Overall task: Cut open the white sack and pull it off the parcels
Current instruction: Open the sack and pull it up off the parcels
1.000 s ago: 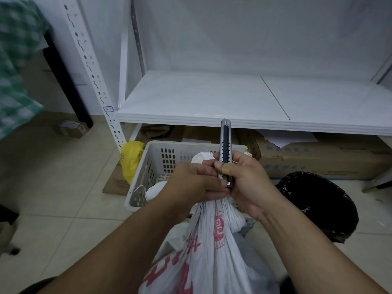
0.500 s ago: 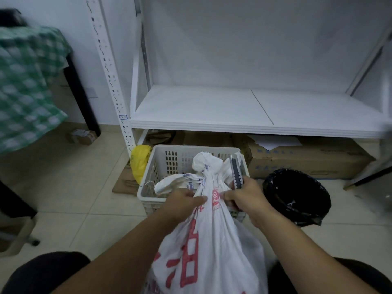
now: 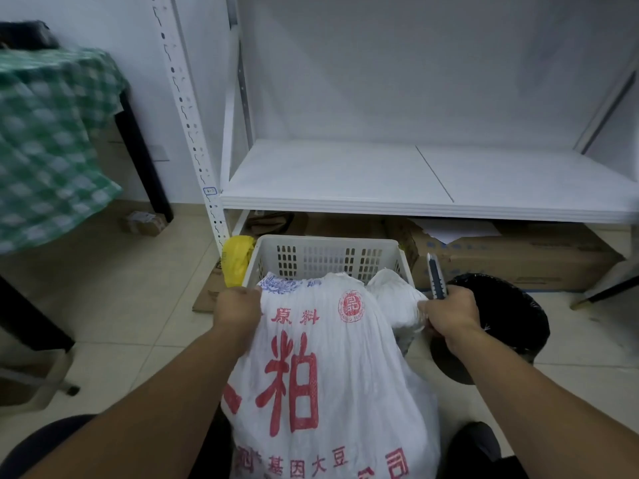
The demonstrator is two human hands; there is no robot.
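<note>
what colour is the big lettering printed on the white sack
Red, on the white sack; clearest in the head view.

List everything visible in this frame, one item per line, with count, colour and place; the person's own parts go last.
sack: 1, white with red print, centre foreground, top edge pulled wide
basket: 1, white, slotted, behind the sack
knife: 1, dark with pale tip, in the right hand, pointing up
bin: 1, black liner, on the floor right of the sack
yellow bag: 1, left of the basket
shelf: 1, white, behind the basket
cartons: several, brown, under the shelf
cloth: 1, green check, far left
small box: 1, brown, on the floor at left
left hand: gripping the sack's left edge
right hand: gripping the right edge and the knife
</note>
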